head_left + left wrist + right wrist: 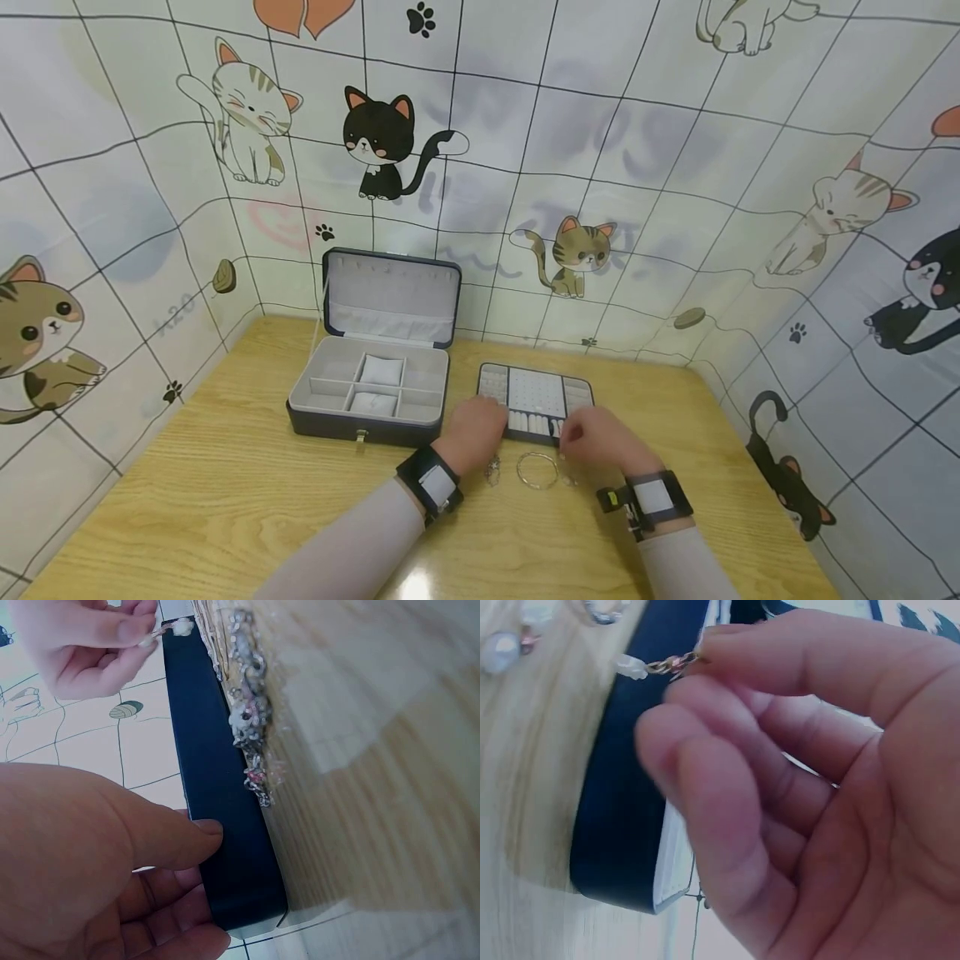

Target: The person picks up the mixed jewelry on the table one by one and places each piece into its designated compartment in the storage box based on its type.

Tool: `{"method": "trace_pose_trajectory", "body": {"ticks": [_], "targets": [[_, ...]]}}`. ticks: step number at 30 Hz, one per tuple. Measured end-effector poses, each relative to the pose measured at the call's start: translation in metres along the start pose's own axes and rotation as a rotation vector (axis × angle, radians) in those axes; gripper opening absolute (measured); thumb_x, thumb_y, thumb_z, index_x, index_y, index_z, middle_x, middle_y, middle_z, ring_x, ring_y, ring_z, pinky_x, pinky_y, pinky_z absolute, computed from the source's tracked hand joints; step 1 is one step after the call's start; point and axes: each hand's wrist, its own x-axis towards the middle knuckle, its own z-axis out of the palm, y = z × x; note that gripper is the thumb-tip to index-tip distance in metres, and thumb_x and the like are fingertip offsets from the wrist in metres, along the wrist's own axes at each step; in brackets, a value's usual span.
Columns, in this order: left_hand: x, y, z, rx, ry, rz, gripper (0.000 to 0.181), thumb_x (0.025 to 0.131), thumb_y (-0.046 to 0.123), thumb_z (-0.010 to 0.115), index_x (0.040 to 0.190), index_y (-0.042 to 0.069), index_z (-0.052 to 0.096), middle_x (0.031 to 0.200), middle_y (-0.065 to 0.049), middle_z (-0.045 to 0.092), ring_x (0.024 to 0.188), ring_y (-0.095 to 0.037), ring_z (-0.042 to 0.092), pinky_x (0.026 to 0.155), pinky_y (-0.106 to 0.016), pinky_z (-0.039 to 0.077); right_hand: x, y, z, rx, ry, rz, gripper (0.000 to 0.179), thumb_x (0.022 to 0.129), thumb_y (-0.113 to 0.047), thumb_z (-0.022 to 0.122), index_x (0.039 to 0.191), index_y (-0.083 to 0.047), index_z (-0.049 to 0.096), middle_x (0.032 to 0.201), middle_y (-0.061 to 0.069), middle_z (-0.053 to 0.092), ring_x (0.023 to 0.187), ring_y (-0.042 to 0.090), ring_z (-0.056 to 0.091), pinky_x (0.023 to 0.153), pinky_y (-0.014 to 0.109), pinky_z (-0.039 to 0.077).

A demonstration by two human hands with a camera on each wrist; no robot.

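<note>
My left hand (472, 429) grips the near left corner of a shallow dark-blue jewelry tray (536, 393), thumb on its front wall. Over the tray's right front, my right hand (603, 437) pinches a small jewelry piece with gold links and a white bead (634, 667) between thumb and finger. Its upper end is hidden by the fingertips. In front of the tray lie a silver charm bracelet (247, 716) and a thin round bangle (537, 488). A pearl bead (501, 652) lies on the table near the right hand.
A dark-blue jewelry box (330, 422) stands to the left, its lid (393, 292) raised. Two pale cushions (382, 371) sit in its compartments. Cat-printed cloth (480, 167) hangs behind and along both sides of the wooden table (225, 492).
</note>
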Motion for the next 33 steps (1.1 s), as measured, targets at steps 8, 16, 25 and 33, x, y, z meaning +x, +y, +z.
{"method": "trace_pose_trajectory", "body": {"ticks": [8,16,25,33], "targets": [[0.000,0.000,-0.002,-0.003,-0.003,-0.001,0.007,0.099,0.021,0.071,0.102,0.016,0.075,0.087,-0.001,0.070,0.082,-0.017,0.067,0.060,-0.032,0.054,-0.001,0.006,-0.013,0.256,0.008,0.019,0.006,0.094,-0.014,0.075,0.087,-0.014,0.075,0.076,0.001,0.067,0.066,0.017,0.061,0.062,0.033,0.055],[-0.001,0.000,-0.003,0.000,-0.001,-0.001,0.006,0.098,0.021,0.072,0.101,0.017,0.075,0.087,0.000,0.070,0.082,-0.017,0.067,0.060,-0.032,0.054,0.002,0.005,-0.011,0.503,0.017,0.051,0.019,0.098,-0.016,0.070,0.097,0.003,0.069,0.079,0.003,0.063,0.072,0.018,0.060,0.069,0.031,0.056],[0.001,-0.001,0.000,-0.012,-0.002,-0.003,0.007,0.099,0.022,0.071,0.100,0.016,0.075,0.087,-0.001,0.070,0.083,-0.017,0.067,0.061,-0.032,0.055,0.009,0.005,-0.003,0.638,0.049,0.097,0.018,0.098,-0.009,0.064,0.099,0.009,0.066,0.083,0.005,0.068,0.072,0.017,0.064,0.070,0.029,0.059],[0.000,-0.001,-0.001,0.004,0.020,0.000,0.007,0.100,0.021,0.070,0.097,0.017,0.075,0.085,0.000,0.070,0.081,-0.016,0.067,0.059,-0.032,0.055,0.011,0.000,0.001,0.714,0.111,0.194,0.020,0.099,-0.010,0.065,0.091,0.009,0.068,0.081,0.008,0.070,0.067,0.016,0.063,0.064,0.026,0.057]]}}
